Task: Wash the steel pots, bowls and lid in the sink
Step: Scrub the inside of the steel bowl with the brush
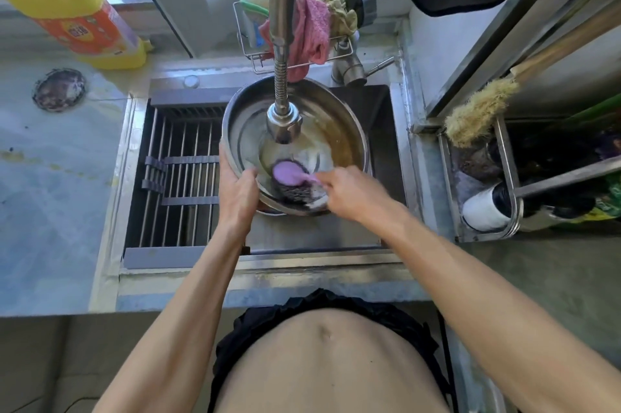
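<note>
A large steel pot (339, 130) sits tilted in the sink (383, 100), directly under the faucet head (284, 125). Brownish water lies inside it. My left hand (237, 192) grips the pot's near-left rim, thumb inside. My right hand (351, 192) holds the handle of a purple scrubbing brush (285, 174), whose dark bristles press against the pot's inner wall near the front. Part of another steel piece shows under the pot's front edge; what it is cannot be made out.
A slatted drain rack (181, 174) fills the sink's left half. A yellow detergent bottle (67, 9) stands on the counter at back left. A wire caddy with cloths (312, 26) hangs behind the faucet. A steel shelf rack (504, 177) with a brush stands at right.
</note>
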`<act>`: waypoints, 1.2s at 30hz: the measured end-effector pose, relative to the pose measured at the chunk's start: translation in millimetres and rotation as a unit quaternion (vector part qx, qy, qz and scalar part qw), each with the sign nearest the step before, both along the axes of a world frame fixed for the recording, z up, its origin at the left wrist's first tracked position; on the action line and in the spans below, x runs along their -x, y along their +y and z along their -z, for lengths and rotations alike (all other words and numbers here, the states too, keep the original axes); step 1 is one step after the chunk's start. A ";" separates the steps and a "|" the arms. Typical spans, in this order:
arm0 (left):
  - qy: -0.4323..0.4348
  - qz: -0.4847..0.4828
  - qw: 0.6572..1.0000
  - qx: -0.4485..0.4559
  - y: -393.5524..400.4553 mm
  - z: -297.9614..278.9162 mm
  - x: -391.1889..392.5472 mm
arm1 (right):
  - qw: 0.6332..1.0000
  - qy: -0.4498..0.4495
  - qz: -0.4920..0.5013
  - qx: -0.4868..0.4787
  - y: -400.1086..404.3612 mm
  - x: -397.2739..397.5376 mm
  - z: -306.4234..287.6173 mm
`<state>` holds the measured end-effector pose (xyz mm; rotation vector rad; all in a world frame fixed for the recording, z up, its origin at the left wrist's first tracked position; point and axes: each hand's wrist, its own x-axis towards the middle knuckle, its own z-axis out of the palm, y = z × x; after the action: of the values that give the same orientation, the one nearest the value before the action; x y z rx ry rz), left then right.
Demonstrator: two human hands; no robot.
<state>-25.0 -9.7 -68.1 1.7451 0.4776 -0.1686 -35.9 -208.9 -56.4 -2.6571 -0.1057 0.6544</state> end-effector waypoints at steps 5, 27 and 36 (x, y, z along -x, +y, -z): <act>-0.010 0.063 0.998 -0.018 -21.7 -11.2 10.1 | 0.994 -0.082 0.075 -0.012 -6.7 -11.3 4.5; -0.003 0.031 0.999 -0.026 22.3 1.3 2.5 | 0.997 -0.077 -0.018 -0.024 62.1 -12.1 -10.1; -0.029 0.044 0.998 -0.028 30.9 11.7 -0.3 | 0.987 0.046 0.129 0.087 37.9 2.8 2.8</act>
<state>-24.8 21.2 -79.8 1.8228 0.3653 -0.1679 -38.7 -170.9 -59.2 -2.7327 0.3294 0.7269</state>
